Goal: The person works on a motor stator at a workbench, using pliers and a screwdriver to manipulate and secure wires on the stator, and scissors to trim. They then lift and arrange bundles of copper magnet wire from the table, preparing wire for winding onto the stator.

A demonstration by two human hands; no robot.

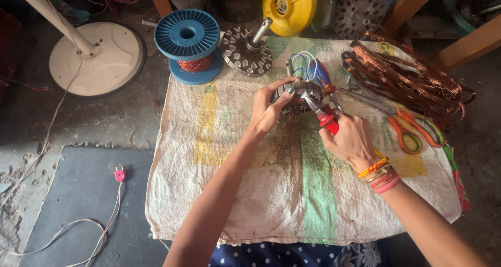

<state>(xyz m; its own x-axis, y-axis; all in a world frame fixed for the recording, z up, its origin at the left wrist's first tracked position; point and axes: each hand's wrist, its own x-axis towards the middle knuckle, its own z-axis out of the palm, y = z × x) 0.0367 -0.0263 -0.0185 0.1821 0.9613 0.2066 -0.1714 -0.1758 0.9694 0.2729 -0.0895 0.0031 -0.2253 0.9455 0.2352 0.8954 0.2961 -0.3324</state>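
Both forearms extended forward from the lower edge of the view and converged toward the centre. The left hand (267, 112) was raised at the wrist, palm turned away from the camera, with its fingers (282, 88) curled in a closed grip and the thumb pressed inward. The right hand (353, 139) was held knuckles-up, slightly lower and nearer the body, its fingers wrapped shut. The right wrist carried several bangles and threads. The two hands were near each other but not touching.
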